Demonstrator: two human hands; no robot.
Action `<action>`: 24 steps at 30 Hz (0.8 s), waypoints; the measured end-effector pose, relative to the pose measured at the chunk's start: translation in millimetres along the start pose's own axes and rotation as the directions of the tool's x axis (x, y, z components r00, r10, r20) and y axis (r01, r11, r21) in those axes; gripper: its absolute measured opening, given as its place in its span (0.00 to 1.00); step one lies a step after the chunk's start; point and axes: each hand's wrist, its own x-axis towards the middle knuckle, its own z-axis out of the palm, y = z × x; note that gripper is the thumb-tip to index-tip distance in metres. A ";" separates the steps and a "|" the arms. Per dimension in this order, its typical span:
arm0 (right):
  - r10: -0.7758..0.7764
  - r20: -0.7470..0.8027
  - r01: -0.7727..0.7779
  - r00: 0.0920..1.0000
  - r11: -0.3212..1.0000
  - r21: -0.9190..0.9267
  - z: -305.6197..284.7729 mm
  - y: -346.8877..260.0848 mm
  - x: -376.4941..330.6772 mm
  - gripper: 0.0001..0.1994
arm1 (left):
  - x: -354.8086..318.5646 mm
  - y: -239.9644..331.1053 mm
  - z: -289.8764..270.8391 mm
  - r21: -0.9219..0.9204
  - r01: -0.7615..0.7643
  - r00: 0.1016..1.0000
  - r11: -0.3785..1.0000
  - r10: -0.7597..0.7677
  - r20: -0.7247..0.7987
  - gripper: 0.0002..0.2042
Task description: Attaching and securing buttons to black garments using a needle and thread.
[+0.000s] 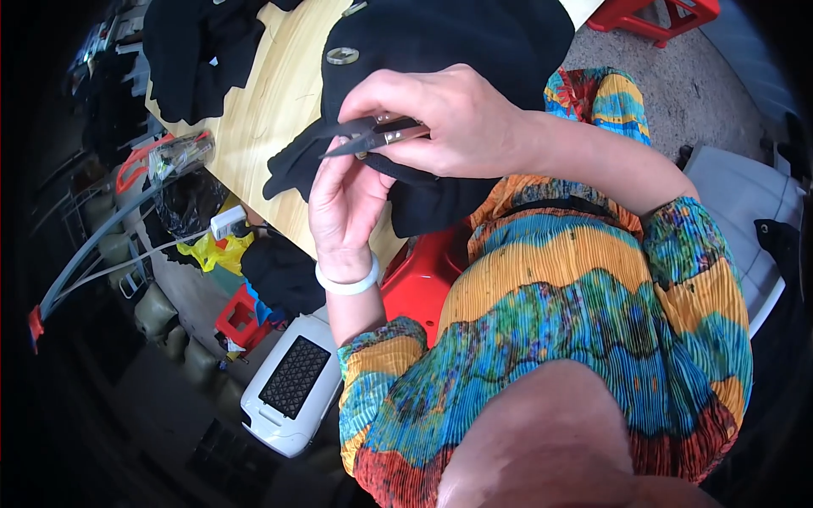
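My right hand (461, 114) is closed around small dark thread snips (360, 142), whose blades point left. Just below the blades is my left hand (343, 207), wearing a pale bangle (349, 282). Its fingers pinch an edge of a black garment (449, 46) close to a small button, which the snips and fingers partly cover. The garment spreads over the table edge and hangs toward my lap. A large pale button (342, 56) shows on its upper left part.
Another black garment (199, 55) lies on the wooden table (279, 72). At the table's left edge is a clear container (182, 157) beside orange-handled scissors (134, 162). A white appliance (292, 385) and a red stool (241, 317) stand lower left; another red stool (652, 17) is at upper right.
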 end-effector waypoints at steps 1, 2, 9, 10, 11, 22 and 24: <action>-0.030 0.030 0.032 0.999 0.997 -0.066 -2.0 -0.4 0.2 0.13 | 0.1 0.5 0.0 0.003 0.004 1.000 1.000 -0.004 -0.001 0.14; -0.058 0.062 0.066 0.996 0.989 -0.130 -3.9 -1.0 0.7 0.13 | 0.3 0.8 -0.1 0.040 -0.015 1.000 0.999 0.015 0.009 0.15; 0.285 0.035 -0.245 0.958 0.747 0.619 -17.9 -6.2 4.6 0.14 | 1.6 -6.1 -7.3 -0.045 -0.087 0.994 0.995 0.089 0.058 0.22; 0.275 -0.038 -0.198 0.961 0.775 0.600 -19.0 -3.8 3.5 0.13 | 4.0 -8.7 -4.2 0.010 -0.132 0.990 0.991 0.132 0.044 0.23; 0.261 -0.109 -0.153 0.959 0.802 0.577 -19.5 -1.6 2.1 0.11 | 4.4 -8.6 -5.5 0.010 -0.130 0.991 0.991 0.129 0.043 0.23; 0.311 0.113 -0.330 0.944 0.906 0.264 -9.1 -1.0 -4.0 0.19 | 11.9 15.0 8.0 0.207 -0.081 0.997 0.975 0.077 0.026 0.19; 0.390 0.090 -0.391 0.917 0.828 0.402 -4.7 10.6 3.8 0.17 | 23.5 11.7 18.6 0.511 -0.201 0.940 0.836 0.312 -0.140 0.11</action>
